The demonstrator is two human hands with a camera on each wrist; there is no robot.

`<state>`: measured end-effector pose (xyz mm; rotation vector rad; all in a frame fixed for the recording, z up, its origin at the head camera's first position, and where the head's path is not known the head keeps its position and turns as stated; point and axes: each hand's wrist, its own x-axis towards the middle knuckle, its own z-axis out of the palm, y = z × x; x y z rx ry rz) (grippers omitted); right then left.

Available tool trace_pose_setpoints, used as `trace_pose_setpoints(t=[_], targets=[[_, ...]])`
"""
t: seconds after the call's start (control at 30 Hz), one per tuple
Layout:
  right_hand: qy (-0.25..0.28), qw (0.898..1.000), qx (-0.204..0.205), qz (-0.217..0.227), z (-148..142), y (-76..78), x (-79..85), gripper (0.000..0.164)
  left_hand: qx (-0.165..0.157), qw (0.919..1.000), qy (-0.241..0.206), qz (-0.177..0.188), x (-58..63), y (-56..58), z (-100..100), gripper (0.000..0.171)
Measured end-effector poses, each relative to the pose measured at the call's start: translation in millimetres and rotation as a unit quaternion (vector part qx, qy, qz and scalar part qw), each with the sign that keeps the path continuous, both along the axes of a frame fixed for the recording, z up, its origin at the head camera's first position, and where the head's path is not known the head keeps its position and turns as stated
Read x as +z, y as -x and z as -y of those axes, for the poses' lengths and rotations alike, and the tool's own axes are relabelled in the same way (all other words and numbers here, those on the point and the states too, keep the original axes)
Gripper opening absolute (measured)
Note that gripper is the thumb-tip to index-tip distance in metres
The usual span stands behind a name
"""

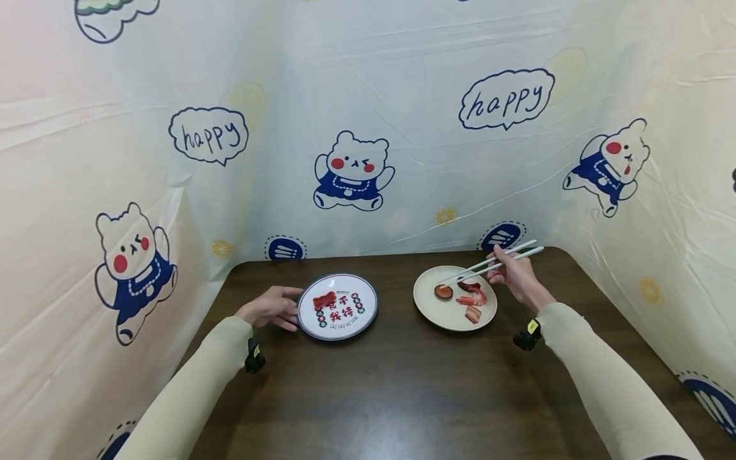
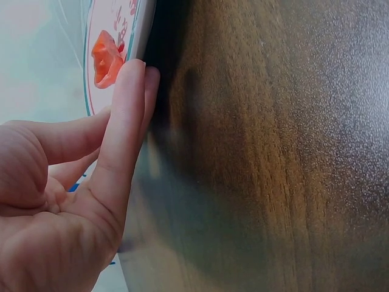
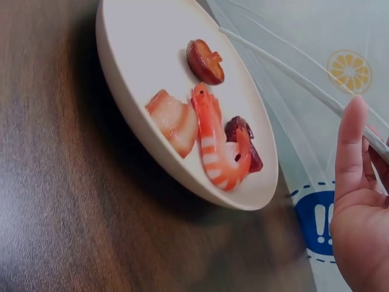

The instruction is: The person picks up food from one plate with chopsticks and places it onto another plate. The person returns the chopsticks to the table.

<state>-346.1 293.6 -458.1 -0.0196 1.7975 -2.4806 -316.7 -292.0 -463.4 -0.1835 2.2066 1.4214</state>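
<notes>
My left hand [image 1: 275,308] touches the left rim of a white plate [image 1: 368,305] with a dark edge and red lettering, its fingers fairly straight. A red, lumpy food piece [image 1: 324,301] lies on that plate. My right hand [image 1: 513,276] holds a pair of pale chopsticks [image 1: 508,254], their tips over a cream plate [image 1: 428,310], close to a brown mushroom piece [image 1: 443,292]. Also on this plate are a shrimp [image 3: 214,143], a pale, layered meat slice [image 3: 174,123] and a dark red piece [image 3: 254,159] partly behind the shrimp.
Both plates stand on a dark wooden table [image 1: 368,396], toward its far edge, with a gap between them. A pale printed curtain [image 1: 414,179] with bears and "happy" bubbles hangs behind the table and along both sides.
</notes>
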Motion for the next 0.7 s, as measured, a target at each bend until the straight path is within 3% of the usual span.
trace_pose_setpoints(t=[0.2,0.7], targets=[[0.012,1.0,0.024,-0.003,-2.5,0.0,-2.3,0.035,-0.009,1.0,0.0,0.0,2.3,1.6,0.8,0.071],[0.011,0.999,0.039,-0.006,-11.7,-0.9,-7.3,0.035,-0.003,1.0,0.0,0.0,0.1,1.2,0.4,0.07]])
